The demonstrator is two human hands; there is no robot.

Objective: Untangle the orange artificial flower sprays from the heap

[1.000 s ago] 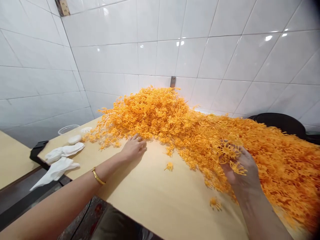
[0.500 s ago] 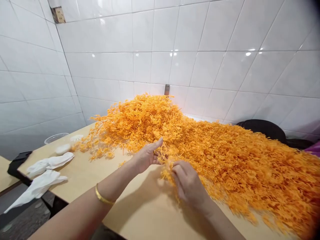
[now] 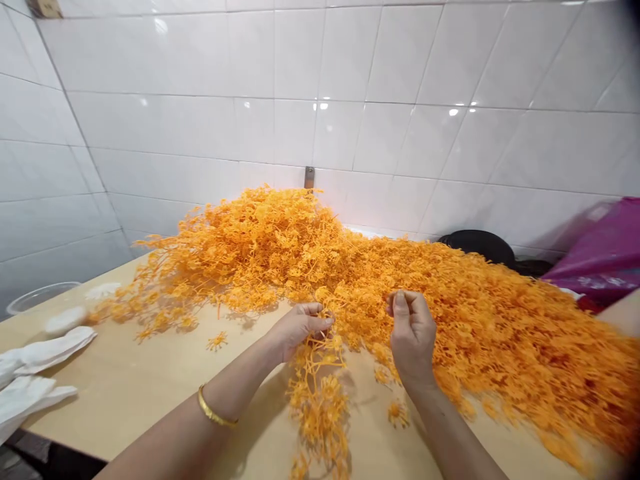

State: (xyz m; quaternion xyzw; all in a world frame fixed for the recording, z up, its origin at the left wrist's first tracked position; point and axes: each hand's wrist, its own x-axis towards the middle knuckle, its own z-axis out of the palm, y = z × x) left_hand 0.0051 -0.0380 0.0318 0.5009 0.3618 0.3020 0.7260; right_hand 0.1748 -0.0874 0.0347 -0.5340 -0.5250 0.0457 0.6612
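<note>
My left hand [image 3: 303, 328] is closed, thumb and fingers pinching the upper end of an orange plastic flower sprig [image 3: 323, 397]. Its branching stems and small spiky flower heads hang down over the table [image 3: 240, 413] toward me. My right hand [image 3: 413, 330] is apart from the sprig, raised in front of the pile, with fingers curled and thumb pressed against them. Whatever it holds, if anything, is hidden. Behind both hands lies a large heap of similar orange plastic flowers [image 3: 280, 247]. Single flower heads lie loose, one flower [image 3: 217, 341] left of the sprig and another flower [image 3: 397, 413] below my right hand.
White cloth gloves [image 3: 45, 353], a white round object [image 3: 65, 321] and a clear plastic lid [image 3: 43, 297] lie at the left. A black round object [image 3: 477, 245] and a purple bag [image 3: 600, 247] are at the back right. A tiled wall [image 3: 345, 133] stands behind.
My right hand has moved up and right, away from the left hand. The sprig now hangs from the left hand toward me. The view has turned right, bringing more of the purple bag in.
</note>
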